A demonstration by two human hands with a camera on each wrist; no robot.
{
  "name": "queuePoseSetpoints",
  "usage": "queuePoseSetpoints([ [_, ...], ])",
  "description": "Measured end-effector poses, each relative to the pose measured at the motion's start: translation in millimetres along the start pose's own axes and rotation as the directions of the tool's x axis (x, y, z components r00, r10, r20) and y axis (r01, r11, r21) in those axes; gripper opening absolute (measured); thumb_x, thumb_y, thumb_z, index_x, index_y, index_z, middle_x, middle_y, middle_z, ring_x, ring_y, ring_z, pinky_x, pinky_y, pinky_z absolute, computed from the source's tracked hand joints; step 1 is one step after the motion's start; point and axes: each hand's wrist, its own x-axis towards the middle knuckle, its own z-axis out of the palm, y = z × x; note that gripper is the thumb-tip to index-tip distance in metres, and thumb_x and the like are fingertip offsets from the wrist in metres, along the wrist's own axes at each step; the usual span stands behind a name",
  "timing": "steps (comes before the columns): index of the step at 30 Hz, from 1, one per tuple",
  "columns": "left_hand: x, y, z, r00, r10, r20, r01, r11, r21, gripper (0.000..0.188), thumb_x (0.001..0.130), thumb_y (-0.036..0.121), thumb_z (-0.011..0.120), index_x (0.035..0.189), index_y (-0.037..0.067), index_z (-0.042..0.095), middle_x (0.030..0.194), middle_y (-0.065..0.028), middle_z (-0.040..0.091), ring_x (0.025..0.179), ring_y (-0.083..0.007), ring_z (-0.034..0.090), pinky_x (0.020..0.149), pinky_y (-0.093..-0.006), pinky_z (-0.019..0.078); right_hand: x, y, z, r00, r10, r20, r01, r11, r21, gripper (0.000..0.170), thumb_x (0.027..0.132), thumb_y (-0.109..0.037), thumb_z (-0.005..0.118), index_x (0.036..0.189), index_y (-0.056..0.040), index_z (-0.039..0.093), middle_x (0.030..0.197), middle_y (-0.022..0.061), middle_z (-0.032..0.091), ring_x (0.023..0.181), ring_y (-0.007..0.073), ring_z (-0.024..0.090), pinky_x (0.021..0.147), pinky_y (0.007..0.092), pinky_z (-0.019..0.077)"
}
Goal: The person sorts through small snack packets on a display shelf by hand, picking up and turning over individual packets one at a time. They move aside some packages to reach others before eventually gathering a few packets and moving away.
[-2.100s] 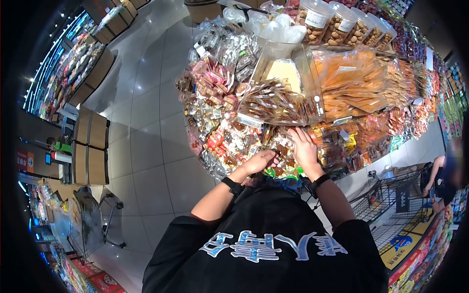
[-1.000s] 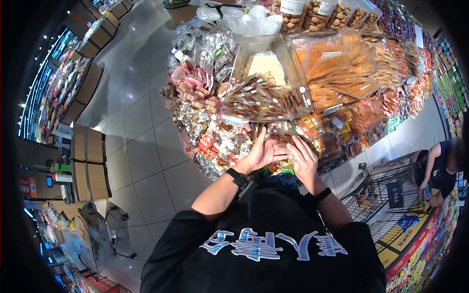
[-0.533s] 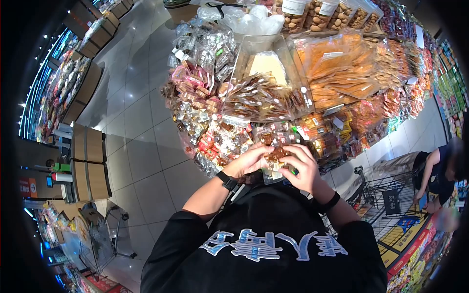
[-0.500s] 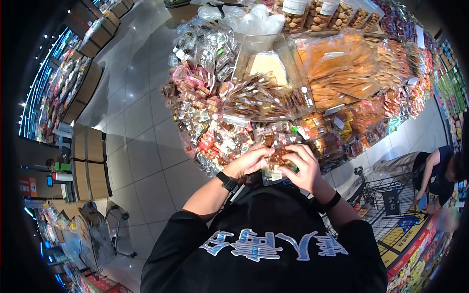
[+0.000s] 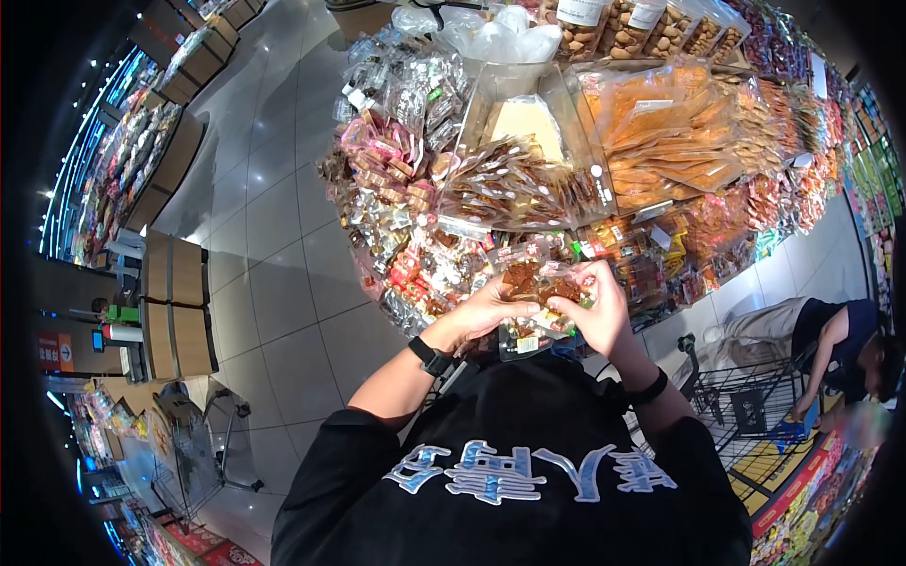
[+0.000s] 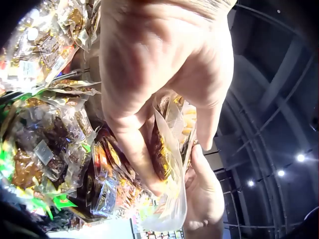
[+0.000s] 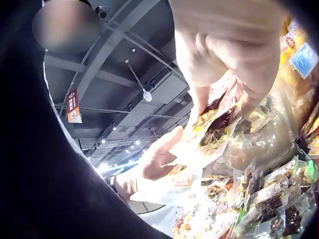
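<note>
Clear plastic wraps the brown food in both hands, held in front of the black shirt and just beyond its hem. The person's left hand grips the first packet, its fingers bent round the sides, with only the packet's thickness between fingers and thumb. The right hand pinches the second packet between thumb and bent fingers, parted only as far as the packet is thick. The two packets are side by side, the left thumb reaching toward the right thumb. In the right wrist view, the right hand's packet is tilted and its dark contents show through the wrapper.

Beyond the hands, a clear box holds many thin brown packets. Orange packets lie to its right, and pink packets to its left. Tubs of nuts stand in a row at the far side, near white plastic bags.

A black watch is on the left wrist and a black band on the right. At the right, another person leans beside a shopping cart.
</note>
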Motion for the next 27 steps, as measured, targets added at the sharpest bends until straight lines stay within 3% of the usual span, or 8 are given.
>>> queuePoseSetpoints([
  [3, -2, 11, 5, 1.0, -0.012, 0.023, 0.008, 0.983, 0.184, 0.052, 0.089, -0.002, 0.073, 0.137, 0.003, 0.056, 0.128, -0.004, 0.066, 0.116, -0.0123, 0.06, 0.103, -0.0321, 0.0476, 2, 5, -9, 0.994, 0.051, 0.093, -0.054, 0.998, 0.029, 0.039, 0.08, -0.004, 0.085, 0.098, -0.0025, 0.051, 0.098, 0.0098, 0.065, 0.098, 0.0156, 0.065, 0.086, 0.0332, 0.0535],
  [6, -3, 15, 7, 0.995, 0.079, 0.067, -0.096, 0.943, 0.317, 0.052, 0.09, 0.001, 0.073, 0.138, 0.003, 0.055, 0.129, -0.0038, 0.065, 0.118, -0.0117, 0.057, 0.106, -0.032, 0.0444, 11, 5, -16, 0.937, 0.231, 0.261, -0.319, 0.871, 0.374, 0.037, 0.081, -0.004, 0.084, 0.102, -0.0018, 0.054, 0.097, 0.0083, 0.065, 0.094, 0.0142, 0.067, 0.084, 0.0294, 0.0554],
  [10, -14, 22, 15, 0.991, 0.119, 0.059, -0.132, 0.922, 0.363, 0.047, 0.095, 0.006, 0.07, 0.139, 0.001, 0.054, 0.13, -0.0054, 0.065, 0.118, -0.0124, 0.057, 0.106, -0.0327, 0.044, 30, -34, -31, 0.84, 0.356, 0.41, -0.502, 0.798, 0.335, 0.04, 0.087, -0.002, 0.076, 0.123, 0.0012, 0.058, 0.097, 0.0057, 0.068, 0.087, 0.0105, 0.067, 0.074, 0.0252, 0.0554],
  [15, -33, 23, 9, 0.98, 0.199, 0.01, -0.187, 0.898, 0.399, 0.041, 0.1, 0.009, 0.063, 0.139, 0.0, 0.054, 0.13, -0.0061, 0.064, 0.117, -0.0123, 0.057, 0.104, -0.0323, 0.045, 39, -35, -35, 0.717, 0.412, 0.562, -0.59, 0.788, 0.177, 0.023, 0.089, -0.006, 0.075, 0.109, 0.0033, 0.068, 0.1, 0.0074, 0.07, 0.082, 0.0109, 0.066, 0.073, 0.0253, 0.0556],
  [22, -67, 46, 4, 0.933, 0.336, -0.13, -0.269, 0.89, 0.367, 0.039, 0.107, 0.012, 0.049, 0.144, -0.001, 0.051, 0.122, -0.0097, 0.069, 0.114, -0.016, 0.062, 0.103, -0.0322, 0.0462, 81, -70, -46, 0.783, 0.339, 0.521, -0.435, 0.898, 0.07, 0.02, 0.087, -0.007, 0.078, 0.104, -0.0007, 0.07, 0.095, 0.0046, 0.07, 0.091, 0.0123, 0.066, 0.079, 0.0279, 0.0537],
  [23, -73, 48, -1, 0.944, 0.311, -0.114, -0.278, 0.931, 0.238, 0.04, 0.107, 0.012, 0.049, 0.144, -0.001, 0.049, 0.123, -0.0119, 0.069, 0.113, -0.0182, 0.064, 0.102, -0.0336, 0.0476, 86, -65, -45, 0.865, 0.251, 0.435, -0.404, 0.862, 0.307, 0.012, 0.087, -0.002, 0.076, 0.096, -0.0012, 0.068, 0.092, 0.0032, 0.068, 0.089, 0.01, 0.065, 0.076, 0.0245, 0.0519],
  [26, -100, 70, -9, 0.968, 0.25, -0.019, -0.25, 0.968, 0.027, 0.04, 0.106, 0.011, 0.048, 0.144, -0.003, 0.046, 0.129, -0.0196, 0.066, 0.108, -0.0282, 0.069, 0.099, -0.0393, 0.052, 131, -82, -50, 0.966, 0.176, 0.189, -0.236, 0.898, 0.371, 0.016, 0.09, 0.003, 0.07, 0.103, -0.001, 0.062, 0.1, 0.0062, 0.069, 0.092, 0.0098, 0.064, 0.084, 0.0233, 0.0511],
  [27, -109, 74, -13, 0.958, 0.286, 0.02, -0.286, 0.957, 0.049, 0.04, 0.106, 0.011, 0.048, 0.144, -0.003, 0.046, 0.129, -0.0208, 0.065, 0.108, -0.0297, 0.069, 0.098, -0.0405, 0.0522, 143, -91, -40, 0.998, 0.002, 0.057, -0.016, 0.967, 0.253, 0.015, 0.093, 0.002, 0.067, 0.105, -0.0003, 0.06, 0.101, 0.0072, 0.069, 0.095, 0.0098, 0.063, 0.089, 0.0254, 0.0507],
])
